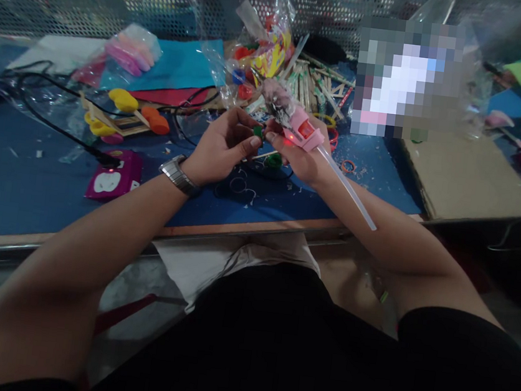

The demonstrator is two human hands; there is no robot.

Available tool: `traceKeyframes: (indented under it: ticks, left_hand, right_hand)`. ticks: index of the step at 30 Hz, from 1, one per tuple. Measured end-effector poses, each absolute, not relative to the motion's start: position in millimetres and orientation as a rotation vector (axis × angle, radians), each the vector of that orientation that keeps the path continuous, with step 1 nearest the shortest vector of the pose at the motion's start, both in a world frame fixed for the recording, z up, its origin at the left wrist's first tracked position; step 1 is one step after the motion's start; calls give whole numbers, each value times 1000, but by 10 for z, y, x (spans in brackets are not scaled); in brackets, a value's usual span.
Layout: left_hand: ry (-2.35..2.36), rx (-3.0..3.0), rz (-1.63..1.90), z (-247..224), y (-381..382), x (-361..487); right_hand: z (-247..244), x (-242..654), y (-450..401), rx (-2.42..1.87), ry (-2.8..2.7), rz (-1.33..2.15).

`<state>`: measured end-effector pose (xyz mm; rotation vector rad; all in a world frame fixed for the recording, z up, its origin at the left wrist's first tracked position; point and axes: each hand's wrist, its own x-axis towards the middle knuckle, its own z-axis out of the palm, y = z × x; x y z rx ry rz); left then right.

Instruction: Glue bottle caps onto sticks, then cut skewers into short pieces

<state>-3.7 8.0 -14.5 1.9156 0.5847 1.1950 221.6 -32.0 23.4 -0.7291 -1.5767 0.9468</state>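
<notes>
My left hand (221, 147), with a metal watch (179, 175) at the wrist, pinches a small green piece (258, 132) between thumb and fingers. Close beside it, my right hand (300, 159) is closed round a pink glue gun (306, 133), whose red light is lit. A long clear glue stick (350, 190) sticks out of the gun's back, over my right forearm. The gun's nozzle is hard to make out against the clutter behind it. Another green piece (274, 160) lies on the blue table just below my hands.
On the left are a purple power box (114, 176) with a black cable and a stick frame (127, 122) with yellow and orange wheels. Behind lie wooden sticks (304, 84), plastic bags and blue paper (181, 64). Cardboard (478, 183) is at right.
</notes>
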Motion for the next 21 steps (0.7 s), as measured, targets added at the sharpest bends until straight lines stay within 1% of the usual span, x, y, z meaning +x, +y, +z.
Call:
traceKeyframes:
  ticks: [6, 15, 21]
  left_hand:
    - [602, 1924, 1215, -113, 75, -52]
    - [648, 1980, 1278, -133, 49, -65]
    - [592, 1930, 1245, -156, 36, -24]
  right_hand:
    - [224, 2205, -324, -674, -1572, 960]
    - [296, 2216, -379, -765, -1604, 977]
    - [193, 2201, -260, -797, -1564, 1154]
